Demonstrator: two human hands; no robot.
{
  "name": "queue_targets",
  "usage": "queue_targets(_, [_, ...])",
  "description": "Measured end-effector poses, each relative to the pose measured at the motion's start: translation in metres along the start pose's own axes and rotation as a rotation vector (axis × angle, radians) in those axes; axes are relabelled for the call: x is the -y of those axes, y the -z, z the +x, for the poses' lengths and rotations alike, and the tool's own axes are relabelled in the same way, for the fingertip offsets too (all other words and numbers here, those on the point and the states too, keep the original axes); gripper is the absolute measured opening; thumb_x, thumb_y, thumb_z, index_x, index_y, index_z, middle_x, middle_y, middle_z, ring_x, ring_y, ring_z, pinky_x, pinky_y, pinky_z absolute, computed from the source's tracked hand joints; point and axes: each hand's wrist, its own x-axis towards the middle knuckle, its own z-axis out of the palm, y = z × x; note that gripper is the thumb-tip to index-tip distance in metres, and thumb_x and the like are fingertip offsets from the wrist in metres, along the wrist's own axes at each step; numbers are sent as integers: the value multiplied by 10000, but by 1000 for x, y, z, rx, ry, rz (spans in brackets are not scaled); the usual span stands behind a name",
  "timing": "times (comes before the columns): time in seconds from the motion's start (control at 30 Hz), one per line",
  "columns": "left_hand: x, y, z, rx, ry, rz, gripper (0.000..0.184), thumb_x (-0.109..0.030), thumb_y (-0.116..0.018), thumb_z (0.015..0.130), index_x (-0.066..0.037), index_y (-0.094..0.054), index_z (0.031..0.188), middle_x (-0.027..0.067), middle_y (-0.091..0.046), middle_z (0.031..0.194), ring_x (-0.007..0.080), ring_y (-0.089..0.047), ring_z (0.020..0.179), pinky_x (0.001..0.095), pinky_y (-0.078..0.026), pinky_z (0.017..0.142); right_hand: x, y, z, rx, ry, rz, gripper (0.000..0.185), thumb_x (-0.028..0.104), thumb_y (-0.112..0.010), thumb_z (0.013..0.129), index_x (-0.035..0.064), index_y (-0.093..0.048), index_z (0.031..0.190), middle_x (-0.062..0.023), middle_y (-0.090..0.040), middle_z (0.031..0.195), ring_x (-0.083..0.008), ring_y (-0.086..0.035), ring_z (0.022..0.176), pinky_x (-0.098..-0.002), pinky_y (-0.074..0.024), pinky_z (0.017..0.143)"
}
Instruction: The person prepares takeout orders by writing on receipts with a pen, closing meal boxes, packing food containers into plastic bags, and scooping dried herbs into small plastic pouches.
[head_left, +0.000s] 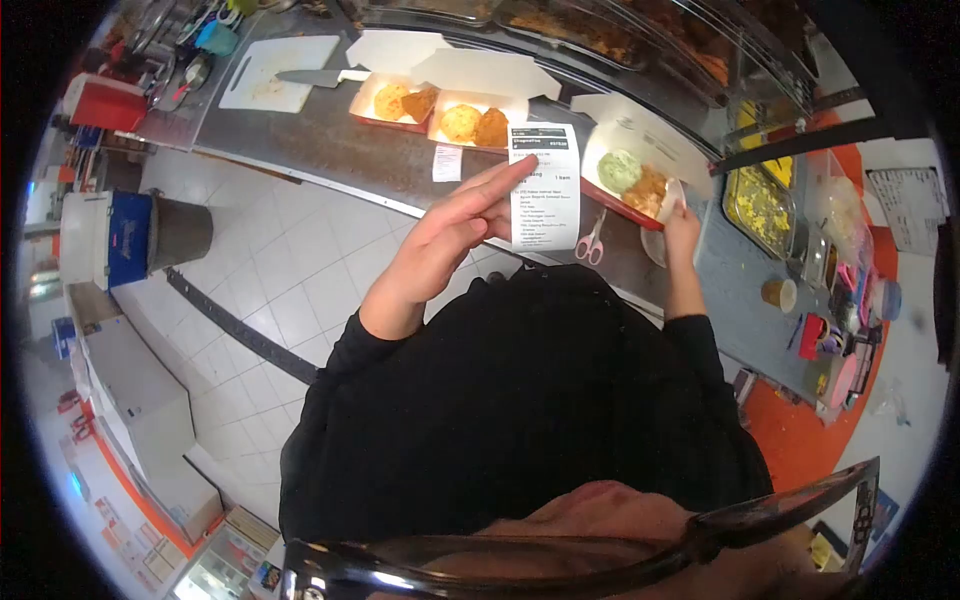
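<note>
My left hand (435,245) is raised in front of my chest with a long printed receipt (546,215) held at its fingers. One finger lies across the front of the paper. My right hand (682,232) grips the near right corner of an open food box (625,203) with a red outside. Inside that box are a pale green rice mound (619,172) and brownish food pieces (650,188). Below the receipt, pink-handled scissors (590,245) lie on the counter. Two more open boxes (430,125) to the left hold yellowish rice and browned pieces.
A knife (315,76) rests across a white cutting board (278,75) at the back left. A small paper slip (447,163) is at the counter's front edge. A food tray (765,210) and a paper cup (779,293) stand right. Glass shelving (690,60) rises behind.
</note>
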Motion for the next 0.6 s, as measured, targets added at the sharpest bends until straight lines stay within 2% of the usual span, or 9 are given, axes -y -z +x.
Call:
queue_targets(0.13, [8,-17,17,67,-1,-1,613,-81,-351,819,15,-373,1424,173,-336,1467,195,-542,1104,305,-436,930,-65,99,-9,3,-156,237,420,307,-530,956,-95,-651,956,-138,-676,859,-183,-610,789,-351,-477,732])
queue_targets(0.2, [13,-34,28,106,-15,-4,617,-79,-355,812,14,-380,1421,168,-355,1453,180,-544,1062,292,-441,912,-118,145,-12,-50,-218,428,394,287,-517,971,-83,-648,1007,-97,-668,903,-147,-606,803,-301,-480,720])
queue_targets(0.27, [20,-55,40,145,-30,18,617,-82,-358,812,12,-382,1421,166,-351,1458,172,-545,1047,286,-439,904,-162,192,-21,-82,-256,459,377,272,-502,983,-75,-634,1053,-99,-664,946,-145,-613,812,-280,-480,723])
queue_targets(0.37, [29,-96,57,191,-33,64,615,-88,-360,814,8,-386,1421,162,-341,1470,157,-544,1020,275,-437,890,-216,238,-36,-189,-337,407,399,283,-495,985,-84,-644,1029,-107,-676,914,-154,-620,810,-303,-488,729])
queue_targets(0.43, [38,-132,68,206,-23,88,612,-92,-360,818,7,-387,1421,160,-335,1476,151,-543,1008,271,-436,884,-236,258,-45,-239,-326,76,416,299,-484,982,-78,-655,1019,-166,-691,893,-223,-645,791,-352,-493,733])
queue_targets(0.47, [44,-152,73,212,-15,78,610,-92,-358,821,6,-385,1422,157,-329,1482,149,-543,1011,272,-436,883,-245,266,-46,-241,-267,-150,424,310,-473,977,-68,-657,1029,-235,-681,893,-309,-657,802,-396,-489,744])
queue_targets(0.5, [50,-174,79,217,-7,68,608,-93,-355,824,5,-384,1423,154,-324,1487,148,-543,1014,272,-437,882,-264,268,-41,-241,-268,-140,424,310,-473,977,-68,-657,1029,-235,-681,893,-309,-657,802,-396,-489,744])
queue_targets(0.57, [62,-222,89,215,-3,47,607,-94,-351,828,9,-375,1426,147,-320,1491,151,-545,1018,272,-440,884,-311,260,-28,-184,-260,-113,413,307,-485,967,-62,-658,1038,-279,-661,900,-363,-652,823,-408,-485,753])
queue_targets(0.6, [69,-246,93,210,13,24,607,-94,-349,830,12,-371,1427,147,-312,1497,160,-548,1038,277,-442,894,-336,255,-16,-104,-276,-91,422,311,-486,971,-68,-640,1077,-261,-669,926,-355,-652,817,-395,-487,766])
